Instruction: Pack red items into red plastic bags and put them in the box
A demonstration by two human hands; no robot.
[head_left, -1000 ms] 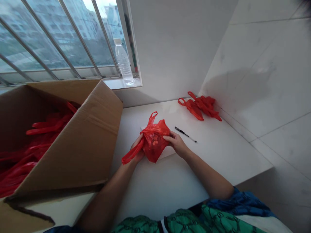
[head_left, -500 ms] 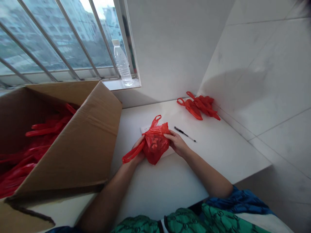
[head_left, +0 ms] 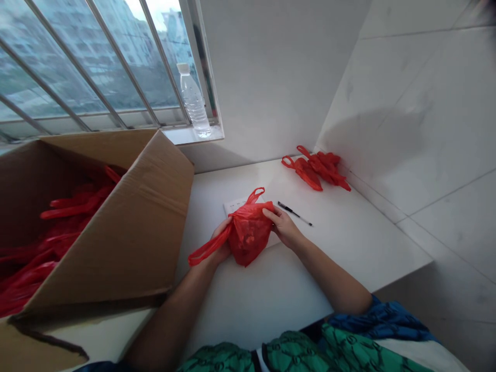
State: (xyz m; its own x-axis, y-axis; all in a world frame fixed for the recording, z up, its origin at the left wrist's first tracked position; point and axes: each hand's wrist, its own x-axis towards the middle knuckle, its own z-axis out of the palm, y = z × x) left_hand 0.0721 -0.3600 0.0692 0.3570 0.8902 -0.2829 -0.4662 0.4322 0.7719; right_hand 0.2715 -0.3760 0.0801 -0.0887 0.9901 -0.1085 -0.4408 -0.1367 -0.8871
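Note:
A red plastic bag [head_left: 248,232] is held just above the white counter [head_left: 349,243] between both my hands. My left hand [head_left: 220,243] grips its left side, with one handle loop trailing down to the left. My right hand [head_left: 284,227] pinches its right upper edge with fingers closed. The other handle loop sticks up at the top. Under the bag lies a white paper sheet [head_left: 234,206], mostly hidden.
A large open cardboard box [head_left: 127,227] full of red bags stands at the left. A black pen [head_left: 294,213] lies right of my hands. Several folded red bags [head_left: 315,170] sit in the far corner. A water bottle [head_left: 192,101] stands on the window sill.
The bag has been bunched tighter and sits slightly lower; its upright handle has sunk a little. My hands stay at the same spot.

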